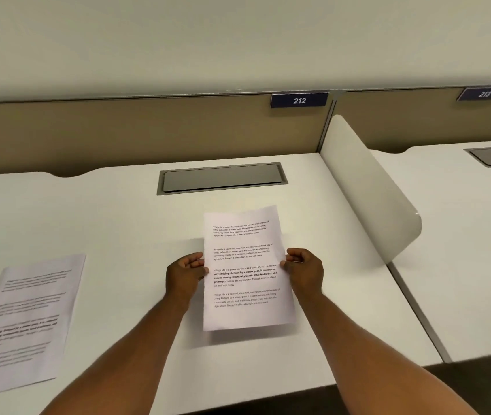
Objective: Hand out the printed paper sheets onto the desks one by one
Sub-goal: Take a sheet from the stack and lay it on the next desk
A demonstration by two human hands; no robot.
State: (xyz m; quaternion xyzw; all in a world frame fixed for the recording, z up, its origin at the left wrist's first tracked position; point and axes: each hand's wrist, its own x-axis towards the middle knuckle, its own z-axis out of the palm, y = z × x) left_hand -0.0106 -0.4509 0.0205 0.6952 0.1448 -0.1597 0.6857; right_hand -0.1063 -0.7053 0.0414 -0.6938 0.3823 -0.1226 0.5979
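Held just above the desk [343, 265] by its side edges, the printed sheet [245, 271] is pinched by the left hand [186, 272] and right hand [304, 269], and uneven release may skew it toward the grey cable hatch [221, 178] beyond.

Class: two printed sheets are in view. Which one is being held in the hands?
The printed sheet at centre, gripped at its side edges by the left hand and right hand. The other sheet lies untouched at the desk's left.
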